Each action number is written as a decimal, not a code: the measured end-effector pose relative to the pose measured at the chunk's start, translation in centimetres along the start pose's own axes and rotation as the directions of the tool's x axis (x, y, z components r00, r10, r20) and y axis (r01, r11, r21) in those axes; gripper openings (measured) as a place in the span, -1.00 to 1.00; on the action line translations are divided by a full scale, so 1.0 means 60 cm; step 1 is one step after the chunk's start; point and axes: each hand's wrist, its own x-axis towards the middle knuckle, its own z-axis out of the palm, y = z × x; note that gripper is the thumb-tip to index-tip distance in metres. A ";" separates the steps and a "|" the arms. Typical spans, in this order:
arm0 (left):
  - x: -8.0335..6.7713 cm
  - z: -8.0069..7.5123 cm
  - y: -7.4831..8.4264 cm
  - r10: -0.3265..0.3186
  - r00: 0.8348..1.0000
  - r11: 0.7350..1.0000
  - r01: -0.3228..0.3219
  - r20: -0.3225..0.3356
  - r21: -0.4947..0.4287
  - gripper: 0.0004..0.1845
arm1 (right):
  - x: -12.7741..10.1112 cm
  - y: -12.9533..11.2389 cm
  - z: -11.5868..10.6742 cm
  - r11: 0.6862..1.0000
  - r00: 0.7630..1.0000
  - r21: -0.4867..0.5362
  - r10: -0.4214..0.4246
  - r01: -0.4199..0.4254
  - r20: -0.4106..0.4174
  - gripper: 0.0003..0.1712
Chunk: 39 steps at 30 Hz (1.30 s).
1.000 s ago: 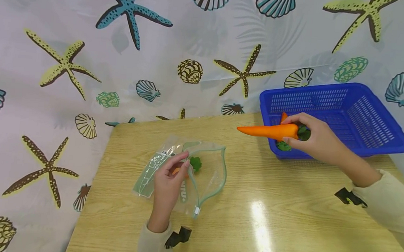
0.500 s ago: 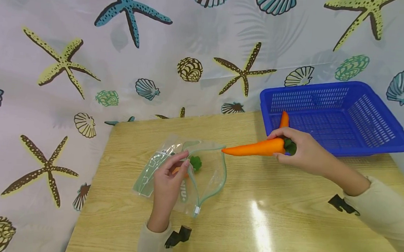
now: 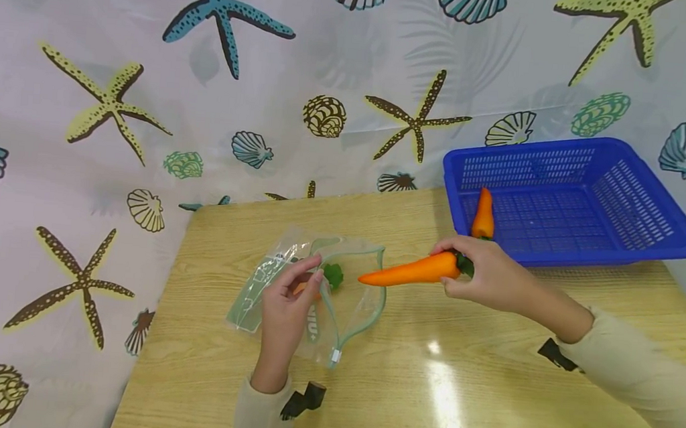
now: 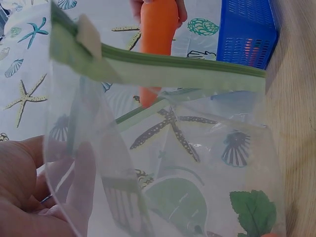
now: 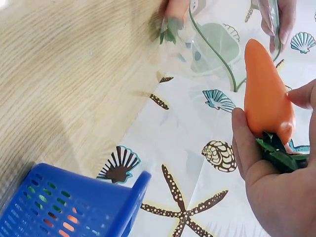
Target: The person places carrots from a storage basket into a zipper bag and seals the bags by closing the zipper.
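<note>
Item: long orange toy carrot with green top (image 3: 409, 272), gripped at its leafy end by right hand (image 3: 486, 273), tip at mouth of clear green-zippered plastic bag (image 3: 345, 301) (left hand (image 3: 284, 311) fingers pinch its edge) on wooden desk (image 3: 486, 386)

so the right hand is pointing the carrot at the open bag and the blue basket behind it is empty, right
Not quite. The blue basket is not empty: the head view shows another small carrot in it. The rest holds: the right hand points its carrot at the open bag.

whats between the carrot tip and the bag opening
Nothing: in the head view the carrot tip hangs just at the open mouth of the zip bag, with only bare table beneath.
</note>
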 end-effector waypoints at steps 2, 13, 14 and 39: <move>0.000 -0.001 -0.005 0.003 1.000 1.000 -0.003 0.001 -0.006 -0.73 | 0.002 -0.003 0.008 1.000 1.000 0.000 -0.005 0.005 0.003 -0.57; -0.002 -0.001 0.002 0.014 1.000 1.000 -0.014 0.005 -0.004 -0.72 | 0.017 -0.011 0.066 0.994 0.995 -0.053 -0.099 0.098 -0.024 -0.60; -0.002 -0.001 0.002 0.011 1.000 1.000 -0.011 0.005 -0.005 -0.72 | 0.018 -0.011 0.070 0.991 0.993 -0.074 -0.117 0.115 -0.027 -0.60; -0.003 -0.003 0.002 0.027 1.000 0.999 -0.027 0.010 -0.022 -0.73 | 0.030 -0.002 0.098 0.994 0.992 0.033 -0.106 0.104 0.071 -0.43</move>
